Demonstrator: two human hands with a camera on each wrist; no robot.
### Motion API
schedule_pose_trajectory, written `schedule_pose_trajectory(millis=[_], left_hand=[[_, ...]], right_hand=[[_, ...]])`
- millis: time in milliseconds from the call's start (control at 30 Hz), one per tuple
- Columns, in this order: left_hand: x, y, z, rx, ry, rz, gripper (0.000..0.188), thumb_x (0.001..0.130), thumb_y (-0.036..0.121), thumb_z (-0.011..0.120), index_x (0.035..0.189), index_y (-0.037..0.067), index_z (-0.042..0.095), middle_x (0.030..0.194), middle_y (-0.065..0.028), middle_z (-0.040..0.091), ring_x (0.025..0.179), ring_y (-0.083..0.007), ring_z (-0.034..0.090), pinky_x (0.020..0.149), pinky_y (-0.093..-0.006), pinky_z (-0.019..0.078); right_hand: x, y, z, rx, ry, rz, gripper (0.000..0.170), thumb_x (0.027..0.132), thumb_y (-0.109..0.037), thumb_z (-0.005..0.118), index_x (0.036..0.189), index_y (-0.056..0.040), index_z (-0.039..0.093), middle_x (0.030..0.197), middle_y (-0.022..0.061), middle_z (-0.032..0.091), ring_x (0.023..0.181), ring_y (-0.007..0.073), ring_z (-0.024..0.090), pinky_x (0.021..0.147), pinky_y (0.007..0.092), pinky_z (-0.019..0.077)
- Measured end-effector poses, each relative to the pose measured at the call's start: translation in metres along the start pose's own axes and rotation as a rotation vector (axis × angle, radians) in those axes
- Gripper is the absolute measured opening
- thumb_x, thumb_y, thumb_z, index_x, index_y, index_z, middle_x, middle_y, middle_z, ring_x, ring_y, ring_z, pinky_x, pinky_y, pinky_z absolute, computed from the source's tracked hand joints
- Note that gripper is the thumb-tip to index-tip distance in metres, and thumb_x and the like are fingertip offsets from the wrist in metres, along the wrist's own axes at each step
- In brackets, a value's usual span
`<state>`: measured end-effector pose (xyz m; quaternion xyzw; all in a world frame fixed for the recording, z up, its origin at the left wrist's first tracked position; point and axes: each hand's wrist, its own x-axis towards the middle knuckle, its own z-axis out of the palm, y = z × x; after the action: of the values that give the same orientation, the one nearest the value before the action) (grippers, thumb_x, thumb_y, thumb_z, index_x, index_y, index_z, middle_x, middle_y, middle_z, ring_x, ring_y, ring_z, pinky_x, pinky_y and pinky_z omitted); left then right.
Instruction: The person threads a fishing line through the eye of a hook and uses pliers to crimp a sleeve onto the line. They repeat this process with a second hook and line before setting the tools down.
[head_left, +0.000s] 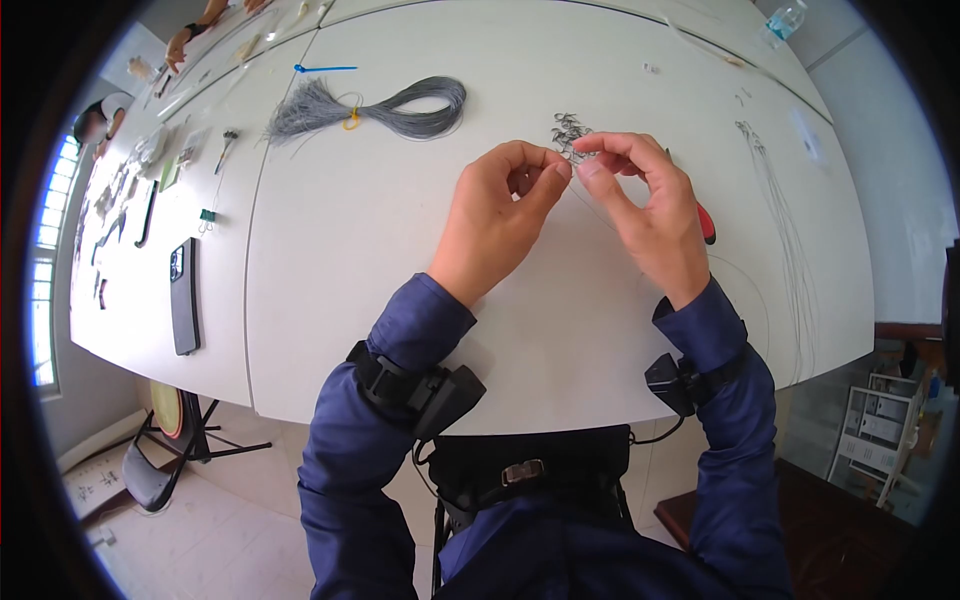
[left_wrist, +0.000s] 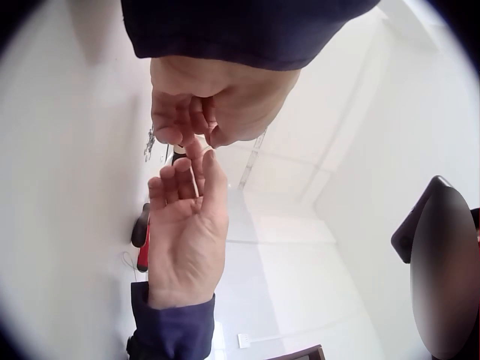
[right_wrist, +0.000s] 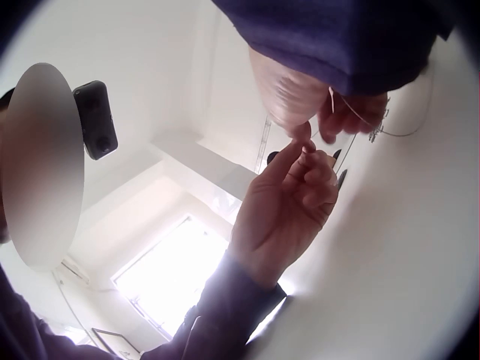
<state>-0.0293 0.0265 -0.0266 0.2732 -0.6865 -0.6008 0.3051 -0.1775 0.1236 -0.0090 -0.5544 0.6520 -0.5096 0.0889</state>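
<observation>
My left hand (head_left: 497, 205) pinches the end of a thin grey line (head_left: 597, 210) between thumb and index finger; anything smaller at the tips is hidden by them. Close beside it, my right hand (head_left: 655, 200) has thumb and index finger apart, its tips right by the left fingertips. In the left wrist view the right hand (left_wrist: 187, 232) shows its palm, with fingers loosely extended. The line loops past the right hand in the right wrist view. Just beyond both hands, a small pile of dark curled hooks (head_left: 567, 130) lies on the white table (head_left: 350, 250).
A tied bundle of grey line (head_left: 425, 105) and a blue cable tie (head_left: 330, 68) lie at the back. Red-handled tool (head_left: 707, 224) sits beside the right hand. Long loose lines (head_left: 775, 200) stretch along the right. A phone (head_left: 185, 300) lies on the left table.
</observation>
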Motion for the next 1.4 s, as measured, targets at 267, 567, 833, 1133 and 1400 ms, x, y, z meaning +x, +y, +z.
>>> schedule_pose_trajectory(millis=[267, 567, 833, 1133, 1400], left_hand=[[-0.002, 0.006, -0.002, -0.116, -0.099, -0.097, 0.026, 0.099, 0.022, 0.066, 0.101, -0.004, 0.067, 0.073, -0.0014, 0.062, 0.061, -0.0077, 0.057, 0.053, -0.0233, 0.0459], [-0.001, 0.011, -0.008, -0.234, -0.166, -0.182, 0.025, 0.097, 0.021, 0.067, 0.103, -0.004, 0.069, 0.086, -0.0038, 0.066, 0.077, -0.0113, 0.062, 0.066, -0.0277, 0.0512], [0.000, 0.010, -0.010, -0.200, -0.039, -0.132, 0.023, 0.096, 0.022, 0.068, 0.100, -0.001, 0.071, 0.088, -0.0044, 0.067, 0.081, -0.0110, 0.062, 0.076, -0.0272, 0.0496], [0.003, 0.009, -0.013, -0.690, -0.137, 0.003, 0.016, 0.103, 0.019, 0.058, 0.104, 0.005, 0.066, 0.097, -0.0064, 0.069, 0.090, -0.0156, 0.064, 0.087, -0.0321, 0.0483], [-0.005, 0.023, -0.059, -0.502, -0.368, -0.127, 0.015, 0.104, 0.020, 0.057, 0.100, 0.005, 0.061, 0.086, -0.0032, 0.064, 0.083, -0.0128, 0.061, 0.081, -0.0290, 0.0481]], right_hand=[[-0.001, -0.002, -0.003, 0.062, -0.084, 0.057, 0.014, 0.094, -0.015, 0.069, 0.099, -0.0021, 0.070, 0.094, 0.0055, 0.065, 0.087, 0.0166, 0.063, 0.084, 0.0308, 0.0497], [-0.001, 0.005, -0.001, 0.215, -0.075, 0.107, 0.015, 0.096, -0.017, 0.066, 0.099, -0.0026, 0.070, 0.096, 0.0044, 0.068, 0.089, 0.0149, 0.064, 0.086, 0.0301, 0.0504], [-0.001, -0.002, -0.005, 0.182, -0.067, 0.290, 0.022, 0.095, -0.023, 0.069, 0.105, -0.0029, 0.071, 0.077, 0.0034, 0.068, 0.071, 0.0097, 0.063, 0.067, 0.0265, 0.0511], [-0.002, -0.014, -0.013, 0.381, -0.285, 0.494, 0.019, 0.100, -0.017, 0.062, 0.107, -0.0002, 0.064, 0.089, 0.0095, 0.072, 0.078, 0.0138, 0.069, 0.071, 0.0258, 0.0539], [0.011, -0.006, -0.098, 1.227, -0.054, 0.303, 0.026, 0.102, -0.018, 0.057, 0.120, 0.0002, 0.059, 0.113, 0.0085, 0.068, 0.111, 0.0206, 0.064, 0.110, 0.0391, 0.0436]])
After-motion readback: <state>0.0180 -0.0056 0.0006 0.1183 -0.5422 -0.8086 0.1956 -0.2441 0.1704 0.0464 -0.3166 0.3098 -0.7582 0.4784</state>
